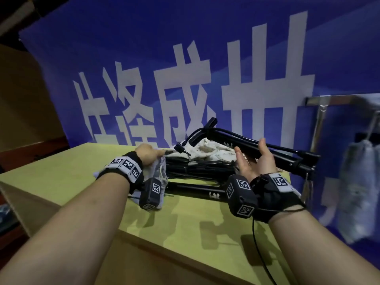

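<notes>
Your left hand (148,154) is clamped on the near end of a pale, patterned fabric cloth (158,171), which runs back over a heap of folded black metal tube stands (195,171) on the far part of the yellow-green tabletop (185,227). Your right hand (256,162) lies palm up with its fingers straight and spread, beneath one raised black tube (287,156). It seems to touch the tube, though the blur leaves that unsure.

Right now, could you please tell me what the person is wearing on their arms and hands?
No sleeves are worn. The left hand and right hand each have a black wrist strap with white square-code tags and a black box module bearing the same tags. A thin black cable runs from the right wrist.
</notes>
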Demonstrator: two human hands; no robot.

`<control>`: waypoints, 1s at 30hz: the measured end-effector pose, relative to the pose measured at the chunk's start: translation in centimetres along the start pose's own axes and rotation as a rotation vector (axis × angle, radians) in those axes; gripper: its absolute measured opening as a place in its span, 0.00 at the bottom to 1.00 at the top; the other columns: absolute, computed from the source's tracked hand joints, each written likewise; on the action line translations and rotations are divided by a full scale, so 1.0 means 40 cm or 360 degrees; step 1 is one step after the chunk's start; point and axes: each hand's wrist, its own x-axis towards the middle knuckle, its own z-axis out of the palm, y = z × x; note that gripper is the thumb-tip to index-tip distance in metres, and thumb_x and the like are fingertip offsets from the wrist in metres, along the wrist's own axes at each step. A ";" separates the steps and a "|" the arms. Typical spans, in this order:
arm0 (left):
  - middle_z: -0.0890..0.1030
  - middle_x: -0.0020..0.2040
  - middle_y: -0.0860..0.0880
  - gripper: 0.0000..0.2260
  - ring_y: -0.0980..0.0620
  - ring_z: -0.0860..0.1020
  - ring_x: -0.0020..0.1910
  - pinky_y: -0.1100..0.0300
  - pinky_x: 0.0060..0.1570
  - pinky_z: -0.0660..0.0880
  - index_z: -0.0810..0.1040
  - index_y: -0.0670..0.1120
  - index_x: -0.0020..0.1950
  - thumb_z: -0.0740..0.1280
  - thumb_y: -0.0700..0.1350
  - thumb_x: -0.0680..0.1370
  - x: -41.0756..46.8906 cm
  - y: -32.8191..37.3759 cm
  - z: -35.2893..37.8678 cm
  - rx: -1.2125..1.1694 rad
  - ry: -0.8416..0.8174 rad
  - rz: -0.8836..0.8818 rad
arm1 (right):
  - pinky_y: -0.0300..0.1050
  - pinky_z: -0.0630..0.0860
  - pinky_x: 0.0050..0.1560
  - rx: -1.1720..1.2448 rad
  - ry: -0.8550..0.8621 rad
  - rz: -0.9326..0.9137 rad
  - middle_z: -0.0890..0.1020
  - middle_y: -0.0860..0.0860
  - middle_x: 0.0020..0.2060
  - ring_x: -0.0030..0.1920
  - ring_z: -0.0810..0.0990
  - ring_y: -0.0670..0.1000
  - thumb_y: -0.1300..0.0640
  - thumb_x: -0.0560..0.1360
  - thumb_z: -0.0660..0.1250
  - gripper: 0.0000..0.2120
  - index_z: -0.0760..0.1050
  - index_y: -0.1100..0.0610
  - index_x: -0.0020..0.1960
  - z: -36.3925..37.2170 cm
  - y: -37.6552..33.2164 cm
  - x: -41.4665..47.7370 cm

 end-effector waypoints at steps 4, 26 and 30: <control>0.73 0.39 0.46 0.08 0.50 0.71 0.34 0.59 0.29 0.65 0.67 0.47 0.51 0.66 0.46 0.79 0.026 -0.007 0.004 -0.0463 0.0136 -0.0022 | 0.47 0.78 0.58 0.0032 0.0022 -0.0016 0.62 0.64 0.71 0.56 0.80 0.58 0.48 0.73 0.70 0.32 0.63 0.54 0.72 -0.002 -0.004 -0.011; 0.75 0.46 0.41 0.27 0.47 0.73 0.36 0.59 0.32 0.69 0.67 0.48 0.73 0.59 0.28 0.77 0.002 -0.039 -0.005 -0.0760 -0.0128 -0.0085 | 0.52 0.81 0.51 0.0195 -0.0099 -0.0112 0.70 0.62 0.64 0.47 0.82 0.61 0.50 0.72 0.72 0.32 0.64 0.55 0.71 0.025 -0.006 -0.095; 0.71 0.43 0.42 0.17 0.49 0.67 0.32 0.59 0.28 0.64 0.73 0.46 0.56 0.57 0.28 0.75 -0.005 -0.041 -0.016 -0.0919 -0.0093 -0.0124 | 0.52 0.81 0.50 0.0158 -0.0084 -0.0043 0.69 0.62 0.65 0.46 0.82 0.62 0.51 0.71 0.73 0.32 0.65 0.54 0.71 0.017 0.017 -0.096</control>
